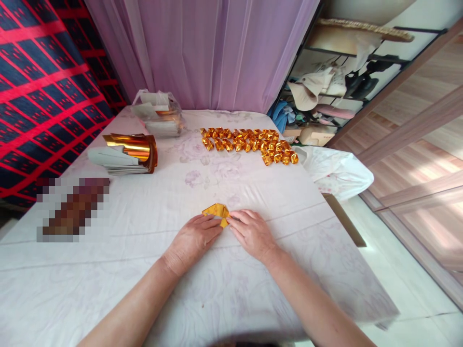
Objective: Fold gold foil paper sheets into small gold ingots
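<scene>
A partly folded sheet of gold foil paper (217,210) lies near the middle of the table, between my two hands. My left hand (195,237) rests over its near left side, fingers closed together on the paper and hiding part of it. On the right, my right hand (252,232) pinches the paper's right edge with thumb and fingertips. The sheet shows gold on its upper folds and a pale patch near my left fingertips. Farther back sit rows of folded gold foil pieces (249,140), all shiny and of similar shape.
A stack of gold and grey foil sheets (133,154) stands at the back left. Behind it is a plastic bag of paper (159,115). A blurred-out brown object (75,207) lies at the left edge. Right of the table are a white bag (340,171) and a shelf (325,96).
</scene>
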`<state>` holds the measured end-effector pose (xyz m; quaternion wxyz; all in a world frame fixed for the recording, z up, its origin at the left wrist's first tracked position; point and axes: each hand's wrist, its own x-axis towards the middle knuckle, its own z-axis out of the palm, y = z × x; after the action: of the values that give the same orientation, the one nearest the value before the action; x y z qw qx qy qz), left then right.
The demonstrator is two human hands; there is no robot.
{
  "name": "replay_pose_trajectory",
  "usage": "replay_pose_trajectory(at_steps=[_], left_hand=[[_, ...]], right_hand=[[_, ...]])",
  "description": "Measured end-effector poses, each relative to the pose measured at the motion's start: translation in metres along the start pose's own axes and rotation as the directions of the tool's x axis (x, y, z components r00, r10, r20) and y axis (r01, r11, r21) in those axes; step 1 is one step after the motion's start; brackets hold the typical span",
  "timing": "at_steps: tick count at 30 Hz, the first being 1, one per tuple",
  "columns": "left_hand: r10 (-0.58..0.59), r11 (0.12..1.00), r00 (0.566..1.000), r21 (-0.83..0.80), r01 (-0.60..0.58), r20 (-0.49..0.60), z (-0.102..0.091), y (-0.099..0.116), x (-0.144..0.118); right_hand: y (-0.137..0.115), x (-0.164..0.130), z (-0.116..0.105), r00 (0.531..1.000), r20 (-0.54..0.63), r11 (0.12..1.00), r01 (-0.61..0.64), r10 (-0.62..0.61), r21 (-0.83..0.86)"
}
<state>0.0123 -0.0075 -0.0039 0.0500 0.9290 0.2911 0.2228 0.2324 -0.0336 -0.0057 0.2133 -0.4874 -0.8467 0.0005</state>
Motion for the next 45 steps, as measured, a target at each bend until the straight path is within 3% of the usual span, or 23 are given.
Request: replay_pose_trajectory(at_steps=[10,19,24,28,35,45], left_hand=[[0.078,0.997,0.997,-0.008,-0.078,-0.006,-0.002,-0.009,-0.004],[-0.007,1.000,0.998,-0.017,0.006,-0.065,-0.010,-0.010,-0.006],[-0.116,0.992,0.991,0.048,0.119,-0.073,-0.021,-0.024,-0.013],[-0.072,0.991,0.997,0.113,0.075,-0.031,-0.024,-0.035,-0.012],[-0.001,0.980,0.987,0.196,-0.031,0.160,-0.029,-0.040,0.006],[0.061,0.964,0.996,0.256,-0.076,0.066,-0.021,-0.036,0.007]], right_hand=[[-0.003,0.004,-0.002,1.000,0.008,0.999,-0.009,0.010,-0.037],[-0.008,0.017,-0.003,0.995,0.103,0.998,-0.008,0.015,-0.067],[-0.007,0.014,-0.001,0.997,0.080,0.998,-0.014,0.019,-0.058],[-0.007,0.012,0.000,0.999,0.051,0.999,-0.014,0.017,-0.051],[-0.003,0.011,0.002,1.000,0.023,1.000,-0.018,0.018,0.021],[-0.001,0.011,0.000,1.000,0.006,0.998,-0.012,0.012,0.056]])
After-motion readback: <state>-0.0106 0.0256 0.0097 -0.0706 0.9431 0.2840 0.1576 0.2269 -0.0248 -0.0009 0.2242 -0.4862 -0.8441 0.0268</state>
